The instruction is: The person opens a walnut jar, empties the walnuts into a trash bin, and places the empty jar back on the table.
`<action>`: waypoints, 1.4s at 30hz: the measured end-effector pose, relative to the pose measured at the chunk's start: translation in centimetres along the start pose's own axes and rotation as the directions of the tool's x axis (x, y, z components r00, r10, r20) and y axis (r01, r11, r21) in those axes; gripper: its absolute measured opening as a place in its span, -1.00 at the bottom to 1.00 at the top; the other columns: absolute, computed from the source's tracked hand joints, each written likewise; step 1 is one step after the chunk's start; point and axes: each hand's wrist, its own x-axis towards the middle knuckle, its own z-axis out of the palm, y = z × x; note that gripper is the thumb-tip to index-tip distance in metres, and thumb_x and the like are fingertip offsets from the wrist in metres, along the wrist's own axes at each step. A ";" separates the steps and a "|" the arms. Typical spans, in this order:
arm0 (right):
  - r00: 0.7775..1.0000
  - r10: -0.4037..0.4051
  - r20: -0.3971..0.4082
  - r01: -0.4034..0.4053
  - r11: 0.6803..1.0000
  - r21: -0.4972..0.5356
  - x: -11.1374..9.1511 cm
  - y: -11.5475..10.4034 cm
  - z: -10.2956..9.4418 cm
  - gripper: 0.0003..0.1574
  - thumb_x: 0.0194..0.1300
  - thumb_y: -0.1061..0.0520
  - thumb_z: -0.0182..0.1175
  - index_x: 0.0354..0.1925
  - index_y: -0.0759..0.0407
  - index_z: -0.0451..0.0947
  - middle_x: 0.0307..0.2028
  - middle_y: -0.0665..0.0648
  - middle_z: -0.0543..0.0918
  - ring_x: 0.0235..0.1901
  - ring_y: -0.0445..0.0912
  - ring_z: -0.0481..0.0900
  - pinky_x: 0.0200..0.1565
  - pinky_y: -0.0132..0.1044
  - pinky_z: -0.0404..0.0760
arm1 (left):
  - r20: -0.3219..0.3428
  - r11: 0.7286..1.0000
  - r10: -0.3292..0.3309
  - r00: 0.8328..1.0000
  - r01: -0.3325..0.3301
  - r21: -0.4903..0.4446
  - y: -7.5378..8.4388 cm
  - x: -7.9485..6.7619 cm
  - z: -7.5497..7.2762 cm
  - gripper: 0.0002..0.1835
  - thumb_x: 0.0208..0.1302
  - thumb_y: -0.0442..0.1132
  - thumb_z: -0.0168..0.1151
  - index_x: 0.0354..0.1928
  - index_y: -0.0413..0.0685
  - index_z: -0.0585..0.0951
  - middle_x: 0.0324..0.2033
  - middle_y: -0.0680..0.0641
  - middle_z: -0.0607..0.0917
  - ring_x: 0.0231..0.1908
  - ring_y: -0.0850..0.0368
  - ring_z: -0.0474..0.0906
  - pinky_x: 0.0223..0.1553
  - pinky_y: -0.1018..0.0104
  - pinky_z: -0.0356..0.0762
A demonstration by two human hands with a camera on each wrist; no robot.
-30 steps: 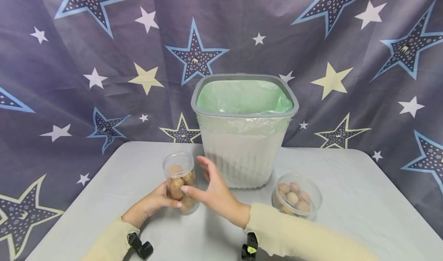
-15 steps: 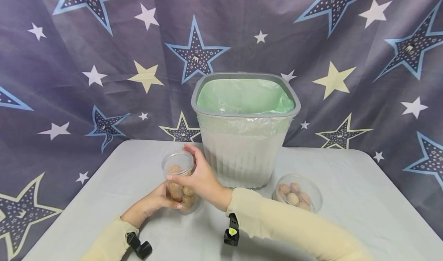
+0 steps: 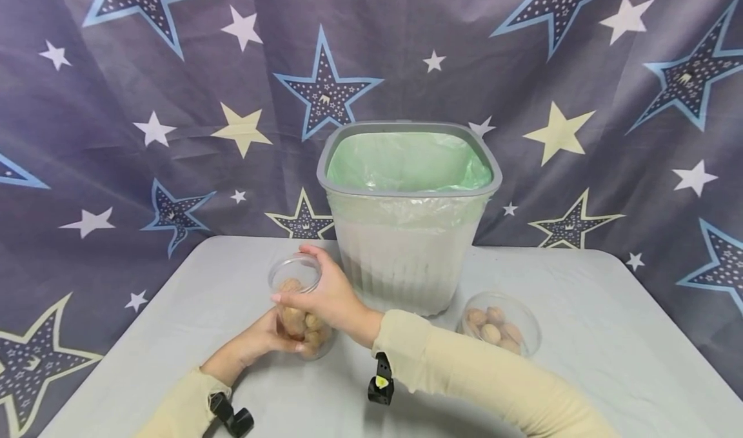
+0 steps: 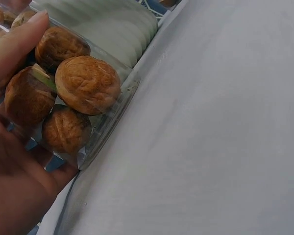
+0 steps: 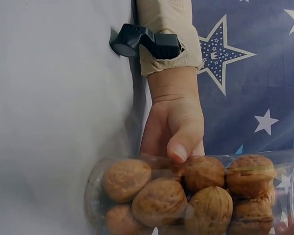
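A clear plastic jar [image 3: 313,333] full of walnuts [image 4: 88,85] stands slightly tilted on the left half of the table. My left hand [image 3: 252,342] grips its lower part, thumb across the near side. Around the top of the jar my right hand [image 3: 335,301] is wrapped, thumb in front and fingers at the far side of the rim. Seen from the right wrist, the left thumb presses the jar's wall while the walnuts show through the plastic. The right hand mostly lies outside that view, with only a blurred fingertip at the lower right corner.
Behind the hands stands a pale bin [image 3: 406,251] with a grey rim and green liner. Right of it sits a round clear container [image 3: 531,335] with several walnuts, partly behind the right sleeve. A starry curtain [image 3: 191,102] hangs behind the white table [image 3: 592,309].
The right hand has moved left from beside the jar and closed around its top. The left hand keeps its grip, and the jar stays in about the same place.
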 end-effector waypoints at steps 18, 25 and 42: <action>0.999 -0.020 -0.049 0.020 1.000 0.000 -0.5 -0.2 -0.9 -0.03 -0.11 0.08 0.50 0.27 0.14 0.33 0.10 0.05 0.55 0.01 -0.12 0.52 -0.01 -0.35 0.52 | -0.054 0.993 0.001 0.999 0.005 0.122 0.7 0.2 0.5 -0.32 -0.09 -0.45 0.38 0.14 -0.34 0.34 -0.10 0.09 0.62 -0.08 0.24 0.52 0.06 0.48 0.36; 0.996 -0.077 -0.035 0.074 0.995 -0.068 -1.1 -0.1 -2.0 -0.05 -0.10 0.04 0.50 0.26 0.10 0.36 0.11 0.03 0.55 0.05 -0.16 0.49 0.05 -0.37 0.46 | 0.003 0.992 0.062 0.998 -0.062 0.113 1.0 0.8 0.6 -0.38 -0.09 -0.48 0.37 0.10 -0.16 0.41 -0.15 0.06 0.63 -0.13 0.23 0.54 0.06 0.46 0.38; 0.991 -0.128 -0.024 0.128 0.992 -0.014 -2.9 0.2 -4.8 -0.08 -0.13 0.12 0.52 0.24 0.00 0.41 0.05 0.12 0.59 -0.04 -0.07 0.56 0.00 -0.30 0.55 | -0.059 0.929 0.052 0.997 -0.027 0.368 2.9 1.9 1.9 -0.23 -0.24 -0.28 0.54 0.14 -0.11 0.45 -0.09 -0.01 0.64 -0.08 0.16 0.55 0.07 0.35 0.42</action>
